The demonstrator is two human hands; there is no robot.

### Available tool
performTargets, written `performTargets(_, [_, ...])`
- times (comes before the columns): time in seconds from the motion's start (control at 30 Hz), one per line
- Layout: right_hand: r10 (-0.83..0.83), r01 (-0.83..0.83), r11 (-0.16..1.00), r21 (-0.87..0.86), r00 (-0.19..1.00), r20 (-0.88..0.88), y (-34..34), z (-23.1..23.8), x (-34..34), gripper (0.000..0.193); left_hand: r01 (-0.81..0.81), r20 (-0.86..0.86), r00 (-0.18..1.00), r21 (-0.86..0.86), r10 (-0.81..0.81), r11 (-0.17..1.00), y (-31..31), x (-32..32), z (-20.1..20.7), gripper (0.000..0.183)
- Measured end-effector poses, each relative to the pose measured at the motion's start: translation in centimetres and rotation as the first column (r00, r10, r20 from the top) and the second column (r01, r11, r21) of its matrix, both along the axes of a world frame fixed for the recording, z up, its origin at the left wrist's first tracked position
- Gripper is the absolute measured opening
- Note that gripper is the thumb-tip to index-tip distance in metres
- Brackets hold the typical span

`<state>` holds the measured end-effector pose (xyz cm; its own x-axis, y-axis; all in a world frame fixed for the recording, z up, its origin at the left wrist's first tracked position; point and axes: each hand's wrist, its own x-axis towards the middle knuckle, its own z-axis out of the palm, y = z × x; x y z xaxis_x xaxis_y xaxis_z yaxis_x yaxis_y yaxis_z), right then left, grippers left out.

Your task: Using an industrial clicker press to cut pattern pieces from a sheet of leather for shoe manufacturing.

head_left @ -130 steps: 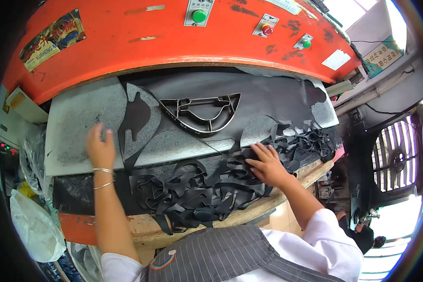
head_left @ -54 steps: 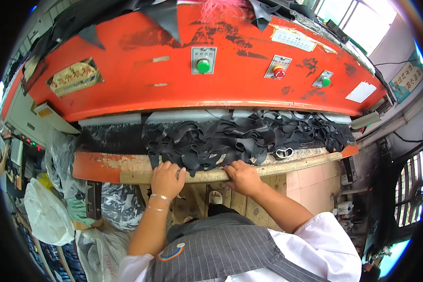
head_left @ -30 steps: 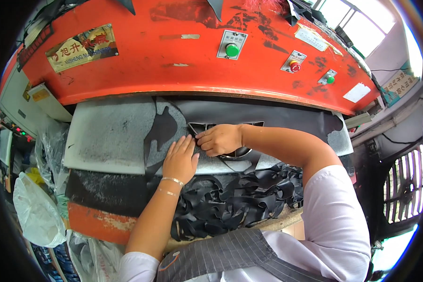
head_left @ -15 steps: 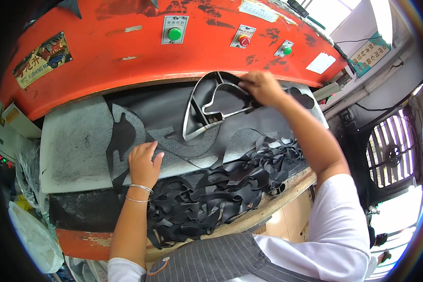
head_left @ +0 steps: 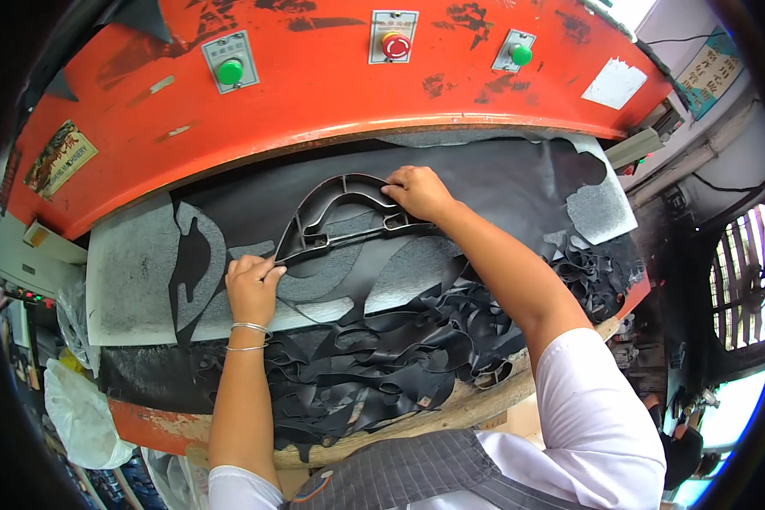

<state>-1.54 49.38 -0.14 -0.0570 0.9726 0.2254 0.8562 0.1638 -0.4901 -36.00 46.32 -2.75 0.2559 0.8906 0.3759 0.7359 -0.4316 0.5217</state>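
Note:
A curved metal cutting die (head_left: pixel 314 204), half-moon shaped with inner walls and cross braces, lies over the black leather sheet (head_left: pixel 263 183) in front of the red machine. My right hand (head_left: pixel 421 195) grips its right end, fingers over the upper rim. At the die's pointed left tip, the thumb and fingers of my left hand (head_left: pixel 253 285) are closed on it. Below and around the die, curved openings in the leather show the grey cutting board (head_left: pixel 132 272). A narrow black leather strip (head_left: pixel 193 259) lies left of my left hand.
A heap of black leather scraps (head_left: pixel 374 357) fills the near edge, by a wooden rail (head_left: pixel 399 425). The red machine beam (head_left: pixel 314 85) spans the far side, with two green buttons and a red emergency stop button (head_left: pixel 396 45). A white plastic bag (head_left: pixel 81 416) hangs at left.
The die has turned from tilted and raised to lying lower along the leather. My left hand has come onto its left tip. The view has shifted to the right.

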Motion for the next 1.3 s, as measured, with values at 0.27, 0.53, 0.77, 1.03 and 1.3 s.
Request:
performTargets(0.27, [0.333,-0.323,0.937,-0.130,0.941,0.062,-6.0,0.2,6.8,0.085,-0.051,0.017,0.999,0.051,0.051,0.997,-0.4,1.6,0.7,0.015])
performTargets(0.53, [0.322,-0.324,0.946,0.034,0.946,0.034,-6.2,-1.4,7.3,0.071,-0.069,0.001,0.998,-0.037,0.069,0.997,0.2,1.8,0.1,0.016])
performTargets(0.77, [0.317,-0.327,0.941,0.083,0.941,0.120,-6.4,-1.7,6.9,0.068,-0.055,0.023,0.998,-0.079,0.057,0.995,0.6,1.7,0.0,0.015])
performTargets(1.03, [0.246,-0.259,0.964,0.055,0.952,0.180,-7.6,-1.4,6.3,0.069,-0.042,0.042,0.998,-0.033,0.044,0.999,-0.2,1.4,0.5,0.016])
performTargets(1.3, [-0.060,0.532,0.705,0.469,0.703,-0.709,-12.4,9.9,6.7,0.059,-0.077,0.357,0.932,0.041,0.057,0.996,-3.4,0.8,7.6,0.022])
